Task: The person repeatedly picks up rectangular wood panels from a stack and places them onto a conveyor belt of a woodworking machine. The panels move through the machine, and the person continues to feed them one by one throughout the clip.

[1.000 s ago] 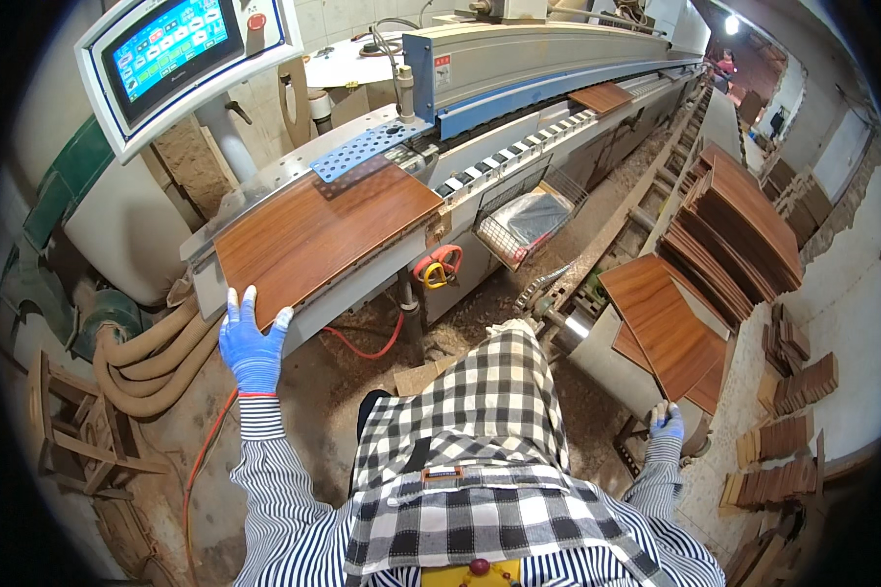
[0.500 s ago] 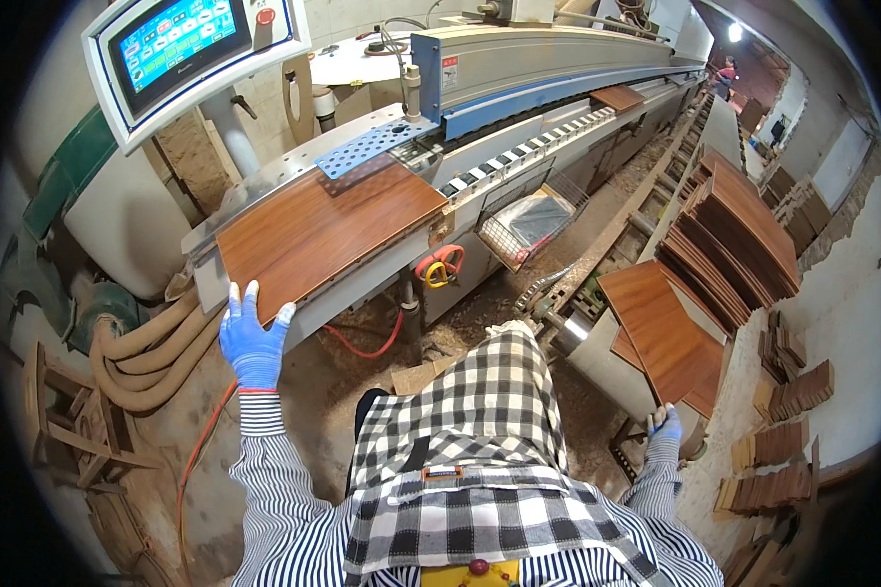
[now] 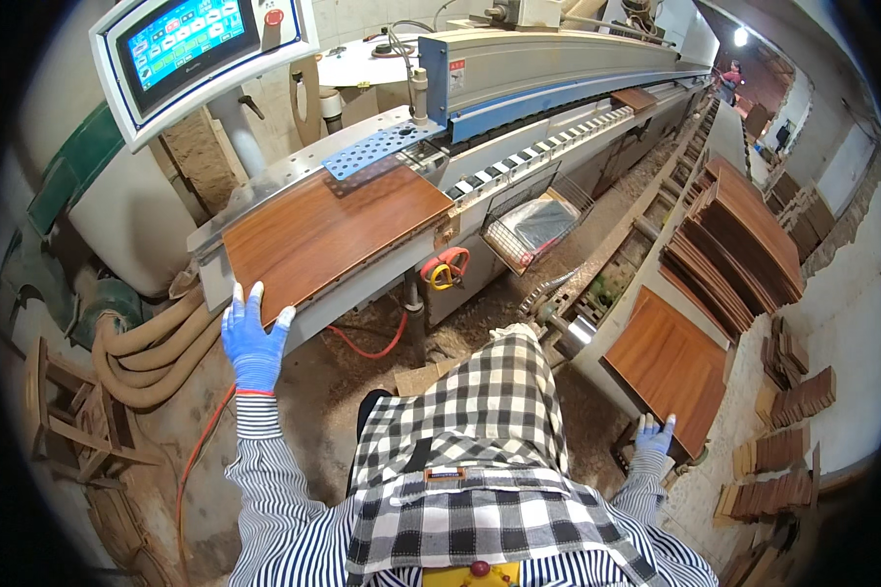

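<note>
My left hand [image 3: 252, 347], in a blue glove with pale fingertips, has its fingers spread at the near left end of a wood-grain panel [image 3: 333, 240]. That panel lies on the edge banding machine's infeed, partly beneath a perforated blue plate [image 3: 372, 147]. At lower right my right hand [image 3: 653, 435], gloved alike, touches the near edge of another brown panel [image 3: 671, 367] with fingers apart; this panel lies on the roller conveyor beside a tall stack of panels [image 3: 729, 240].
A control screen [image 3: 191, 54] stands at upper left. Hoses [image 3: 152, 377] and a wooden frame [image 3: 73, 421] lie at left. A wire basket [image 3: 533, 230] hangs under the machine. Small board stacks [image 3: 793, 396] line the right. Far along the machine is another person [image 3: 729, 83], beside a smaller panel [image 3: 634, 98].
The right-hand panel has shifted downward toward me and turned. My right hand's fingers have spread along its edge. My left hand stays at the left panel, and the view has shifted slightly.
</note>
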A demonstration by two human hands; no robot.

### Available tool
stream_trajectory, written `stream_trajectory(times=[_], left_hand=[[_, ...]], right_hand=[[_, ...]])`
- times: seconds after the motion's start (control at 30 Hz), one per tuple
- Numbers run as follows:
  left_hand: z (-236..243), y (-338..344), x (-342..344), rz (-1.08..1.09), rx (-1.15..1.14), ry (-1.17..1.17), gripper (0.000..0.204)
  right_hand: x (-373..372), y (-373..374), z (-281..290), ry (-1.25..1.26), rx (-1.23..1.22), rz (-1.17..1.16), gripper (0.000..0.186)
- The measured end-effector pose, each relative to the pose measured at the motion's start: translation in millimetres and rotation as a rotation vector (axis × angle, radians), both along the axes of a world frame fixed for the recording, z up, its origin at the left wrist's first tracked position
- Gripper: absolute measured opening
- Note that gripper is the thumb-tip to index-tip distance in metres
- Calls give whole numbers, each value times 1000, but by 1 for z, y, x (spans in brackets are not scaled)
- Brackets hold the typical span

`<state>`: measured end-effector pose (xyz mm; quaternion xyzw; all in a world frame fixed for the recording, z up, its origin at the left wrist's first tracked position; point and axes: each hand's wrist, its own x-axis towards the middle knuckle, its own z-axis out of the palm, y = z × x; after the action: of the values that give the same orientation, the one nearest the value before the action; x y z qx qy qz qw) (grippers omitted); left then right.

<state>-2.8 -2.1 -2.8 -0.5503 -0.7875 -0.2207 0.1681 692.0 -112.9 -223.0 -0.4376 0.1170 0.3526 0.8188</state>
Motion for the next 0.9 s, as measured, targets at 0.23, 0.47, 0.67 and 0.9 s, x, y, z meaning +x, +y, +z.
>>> stream_trajectory(times=[0.23,0.47,0.67,0.9], left_hand=[[-6,-28,-30,-258,101,-227,48],[0,-17,-23,-263,65,-87,44],[-2,19,7,-300,116,3,46],[-4,70,51,-353,124,-2,47]], right_hand=[[-1,13,-13,39,-65,-69,84],[14,5,-15,197,7,-122,82],[29,4,-31,183,36,-193,72],[33,-4,-28,189,13,-135,66]])
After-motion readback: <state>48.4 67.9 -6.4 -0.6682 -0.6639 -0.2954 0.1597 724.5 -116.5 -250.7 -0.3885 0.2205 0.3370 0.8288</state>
